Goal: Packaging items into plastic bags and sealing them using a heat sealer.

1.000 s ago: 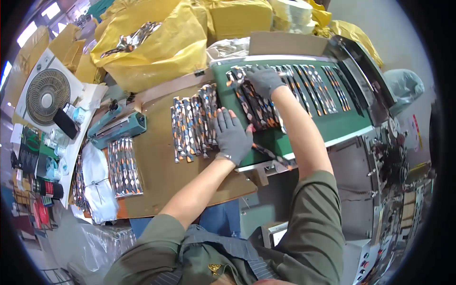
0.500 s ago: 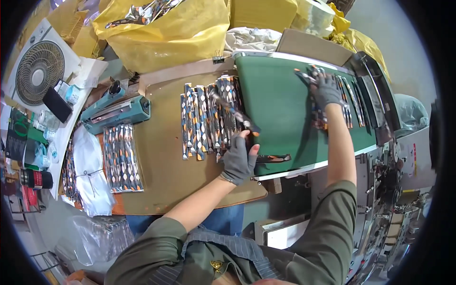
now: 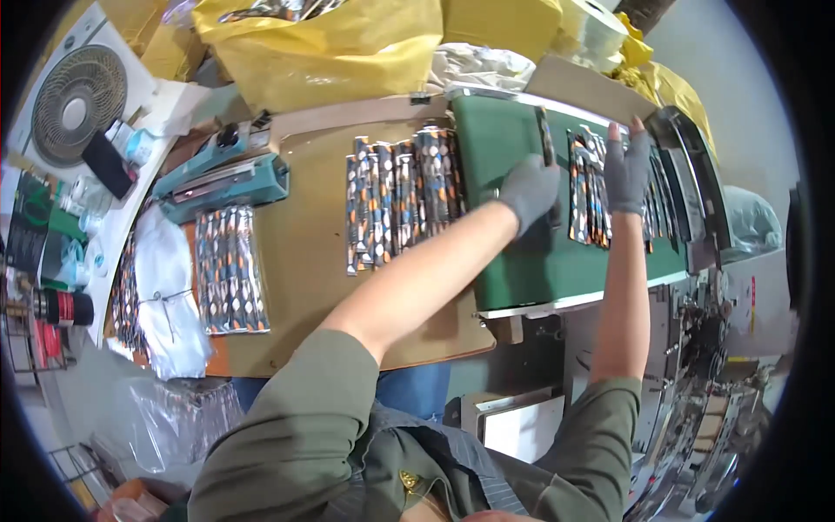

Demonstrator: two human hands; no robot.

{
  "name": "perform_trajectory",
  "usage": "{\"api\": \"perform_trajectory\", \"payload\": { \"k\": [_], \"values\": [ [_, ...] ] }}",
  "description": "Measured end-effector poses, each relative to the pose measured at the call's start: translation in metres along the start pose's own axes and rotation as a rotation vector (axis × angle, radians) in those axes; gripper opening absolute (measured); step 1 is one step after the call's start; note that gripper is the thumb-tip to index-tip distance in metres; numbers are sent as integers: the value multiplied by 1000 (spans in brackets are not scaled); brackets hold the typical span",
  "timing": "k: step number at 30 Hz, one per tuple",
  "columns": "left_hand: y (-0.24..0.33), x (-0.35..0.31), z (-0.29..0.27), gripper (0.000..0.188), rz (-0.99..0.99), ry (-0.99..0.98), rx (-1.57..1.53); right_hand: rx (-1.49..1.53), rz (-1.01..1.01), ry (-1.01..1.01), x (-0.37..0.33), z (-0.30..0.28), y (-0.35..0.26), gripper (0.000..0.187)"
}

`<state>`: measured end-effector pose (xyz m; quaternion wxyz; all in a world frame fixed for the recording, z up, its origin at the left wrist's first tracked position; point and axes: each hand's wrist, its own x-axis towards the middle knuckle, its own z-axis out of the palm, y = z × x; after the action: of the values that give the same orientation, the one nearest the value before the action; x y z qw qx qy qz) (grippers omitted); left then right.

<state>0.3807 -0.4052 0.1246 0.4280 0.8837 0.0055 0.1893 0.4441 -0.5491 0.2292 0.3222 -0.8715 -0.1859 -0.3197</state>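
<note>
Both my hands wear grey fingerless gloves over the green conveyor belt (image 3: 504, 278). My left hand (image 3: 531, 193) is closed around a slim dark patterned stick packet (image 3: 545, 132), which stands out above and below the fist; its fingertips are hidden from me. Over the right part of the belt, my right hand (image 3: 626, 174) has its fingers stretched out and apart. Beneath and beside it lies a row of stick packets (image 3: 587, 196), dark with white, orange and blue shapes. More such packets (image 3: 404, 191) lie side by side on the brown board (image 3: 300, 270), left of the belt.
A teal bench sealer (image 3: 226, 187) stands at the board's left, near a bagged bundle of packets (image 3: 230, 278) and tied clear bags (image 3: 163, 296). Yellow sacks (image 3: 330, 52) line the back. A fan (image 3: 78, 104) and a phone (image 3: 109, 165) are far left; machinery (image 3: 696, 348) stands right.
My left hand has moved right from the board's edge onto the belt. My right hand has shifted slightly, its fingers now stretched out. The packet at the belt's near left edge is gone from there.
</note>
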Motion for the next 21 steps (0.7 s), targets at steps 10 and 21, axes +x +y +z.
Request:
{"api": "perform_trajectory", "payload": {
  "k": [10, 21],
  "values": [
    [-163, -145, -152, 59, -638, 407, 44, 99, 552, -717, -149, 159, -131, 98],
    [-139, -191, -216, 82, -768, 332, -243, -310, 83, -342, -200, 186, -143, 85]
  ]
}}
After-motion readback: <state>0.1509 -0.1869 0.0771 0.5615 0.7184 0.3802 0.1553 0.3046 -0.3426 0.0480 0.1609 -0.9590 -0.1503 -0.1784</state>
